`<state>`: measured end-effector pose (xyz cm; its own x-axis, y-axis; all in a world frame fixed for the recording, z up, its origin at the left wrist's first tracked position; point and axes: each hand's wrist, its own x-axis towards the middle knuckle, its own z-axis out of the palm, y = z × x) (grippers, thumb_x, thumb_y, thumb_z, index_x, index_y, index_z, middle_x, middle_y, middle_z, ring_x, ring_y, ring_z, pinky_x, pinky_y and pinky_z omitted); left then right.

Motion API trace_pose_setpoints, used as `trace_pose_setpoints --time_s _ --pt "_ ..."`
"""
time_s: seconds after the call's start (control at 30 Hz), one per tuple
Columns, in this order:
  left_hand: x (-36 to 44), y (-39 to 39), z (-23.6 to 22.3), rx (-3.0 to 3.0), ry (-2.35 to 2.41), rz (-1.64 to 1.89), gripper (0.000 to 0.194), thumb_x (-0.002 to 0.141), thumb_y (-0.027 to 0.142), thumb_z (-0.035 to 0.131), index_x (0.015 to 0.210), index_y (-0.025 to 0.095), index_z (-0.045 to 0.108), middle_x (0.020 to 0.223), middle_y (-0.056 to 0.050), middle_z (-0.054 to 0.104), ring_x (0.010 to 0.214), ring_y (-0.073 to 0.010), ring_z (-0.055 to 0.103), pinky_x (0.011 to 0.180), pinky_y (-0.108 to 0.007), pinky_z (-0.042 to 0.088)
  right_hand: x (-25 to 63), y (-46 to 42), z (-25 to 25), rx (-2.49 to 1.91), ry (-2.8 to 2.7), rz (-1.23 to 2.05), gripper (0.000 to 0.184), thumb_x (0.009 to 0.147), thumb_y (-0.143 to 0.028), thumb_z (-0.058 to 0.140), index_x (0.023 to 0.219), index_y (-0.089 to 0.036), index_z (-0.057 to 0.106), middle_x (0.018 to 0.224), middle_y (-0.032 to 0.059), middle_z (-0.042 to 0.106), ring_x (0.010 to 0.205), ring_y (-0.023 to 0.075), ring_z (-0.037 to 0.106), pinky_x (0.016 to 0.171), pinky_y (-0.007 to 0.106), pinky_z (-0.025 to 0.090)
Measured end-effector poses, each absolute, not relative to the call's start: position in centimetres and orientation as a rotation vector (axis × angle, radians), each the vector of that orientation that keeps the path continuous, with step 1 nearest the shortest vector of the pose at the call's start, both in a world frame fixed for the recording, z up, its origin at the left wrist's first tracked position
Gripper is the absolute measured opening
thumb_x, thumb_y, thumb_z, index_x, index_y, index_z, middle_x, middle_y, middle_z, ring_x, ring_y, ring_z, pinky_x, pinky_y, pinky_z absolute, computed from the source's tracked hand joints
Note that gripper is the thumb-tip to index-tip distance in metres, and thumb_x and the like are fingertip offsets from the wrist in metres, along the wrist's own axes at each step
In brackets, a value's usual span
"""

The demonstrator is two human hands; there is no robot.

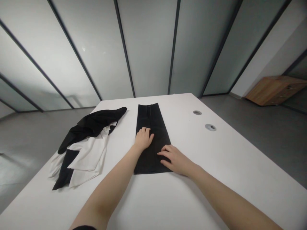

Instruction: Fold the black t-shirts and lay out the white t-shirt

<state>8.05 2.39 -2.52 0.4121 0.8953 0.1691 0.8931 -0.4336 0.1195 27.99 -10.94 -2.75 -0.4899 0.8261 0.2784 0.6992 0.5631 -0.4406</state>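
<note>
A long black garment lies flat and smooth on the white table. Its waistband is at the far end, with a front seam running down from it; whether it is a skirt or trousers I cannot tell. My left hand rests flat on its left side near the middle, fingers stretched forward. Nearer to me, my right hand lies over the right edge with its fingers apart and slightly bent. Neither hand grips anything.
Loose black clothing and white clothing lie heaped at the table's left. Two round cable grommets are set into the right side. Frosted glass panels stand behind, and a wooden cabinet is at the far right.
</note>
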Motion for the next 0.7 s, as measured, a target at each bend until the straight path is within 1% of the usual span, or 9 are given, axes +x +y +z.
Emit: trace_pose_setpoints --time_s 0.07,0.13,0.2,0.3,0.37,0.4,0.53,0.63,0.7 --pt "8.8 1.0 -1.8 2.637 1.707 0.266 0.041 0.106 0.044 0.049 0.129 0.015 0.067 0.133 -0.019 0.064 0.124 -0.0325 0.061 0.105 -0.045 0.050 28.1 -10.8 -2.9 -1.244 -2.343 0.370 0.031 0.098 -0.022 0.071 0.129 -0.023 0.075 0.119 0.0105 0.070 0.113 0.0275 0.065 0.103 0.047 0.055" --pt "9.8 -0.7 -1.5 2.633 1.721 0.180 0.045 0.105 0.047 0.051 0.129 0.013 0.067 0.130 -0.021 0.066 0.123 -0.0350 0.062 0.102 -0.047 0.052 28.4 -10.5 -3.2 -1.269 -2.342 0.354 0.030 0.099 -0.022 0.068 0.128 -0.023 0.076 0.122 0.0108 0.071 0.120 0.0293 0.064 0.108 0.050 0.053" --pt "10.6 -1.9 -1.7 2.622 1.713 0.097 0.058 0.105 0.052 0.048 0.142 0.008 0.061 0.140 -0.026 0.063 0.131 -0.0383 0.059 0.105 -0.050 0.051 28.7 -10.1 -3.7 -1.317 -2.337 0.332 0.032 0.100 -0.021 0.065 0.131 -0.024 0.076 0.130 0.0109 0.071 0.133 0.0330 0.060 0.116 0.054 0.048" --pt "10.8 -1.8 -2.9 2.634 1.693 0.016 0.076 0.107 0.057 0.041 0.161 0.004 0.043 0.164 -0.029 0.045 0.152 -0.0431 0.043 0.119 -0.057 0.041 29.1 -9.8 -4.5 -1.412 -2.312 0.327 0.040 0.101 -0.020 0.062 0.139 -0.027 0.072 0.148 0.0095 0.066 0.149 0.0385 0.049 0.121 0.064 0.041" --pt "10.4 -0.8 -3.8 2.660 1.680 0.032 0.080 0.108 0.059 0.036 0.166 0.004 0.036 0.171 -0.027 0.033 0.160 -0.0420 0.031 0.126 -0.058 0.032 29.2 -9.7 -4.9 -1.448 -2.291 0.340 0.041 0.102 -0.022 0.060 0.142 -0.028 0.070 0.155 0.0089 0.062 0.153 0.0396 0.045 0.122 0.068 0.038" --pt "10.1 -0.1 -4.1 2.674 1.665 0.054 0.080 0.109 0.058 0.033 0.167 0.004 0.033 0.173 -0.026 0.032 0.161 -0.0403 0.028 0.128 -0.057 0.029 29.3 -9.7 -5.0 -1.450 -2.282 0.344 0.040 0.103 -0.023 0.059 0.141 -0.027 0.071 0.156 0.0093 0.061 0.153 0.0395 0.045 0.122 0.068 0.038" --pt "9.1 1.9 -4.8 2.703 1.609 0.138 0.075 0.111 0.052 0.028 0.169 0.006 0.030 0.171 -0.022 0.037 0.161 -0.0338 0.032 0.130 -0.051 0.028 29.1 -9.7 -5.0 -1.373 -2.272 0.326 0.035 0.103 -0.023 0.060 0.133 -0.023 0.076 0.149 0.0114 0.066 0.151 0.0369 0.049 0.123 0.065 0.039" --pt "9.0 1.9 -4.9 2.713 1.623 0.180 0.074 0.110 0.051 0.028 0.167 0.004 0.032 0.170 -0.023 0.040 0.160 -0.0343 0.034 0.130 -0.051 0.028 28.8 -9.8 -4.6 -1.286 -2.289 0.326 0.033 0.102 -0.019 0.059 0.130 -0.021 0.077 0.141 0.0110 0.072 0.145 0.0334 0.056 0.123 0.058 0.043" --pt "9.2 1.4 -4.6 2.698 1.662 0.210 0.073 0.110 0.050 0.032 0.165 0.002 0.037 0.168 -0.024 0.042 0.159 -0.0355 0.036 0.129 -0.050 0.029 28.7 -9.9 -4.5 -1.261 -2.300 0.344 0.033 0.102 -0.018 0.059 0.129 -0.020 0.078 0.137 0.0108 0.074 0.141 0.0318 0.059 0.121 0.055 0.047"
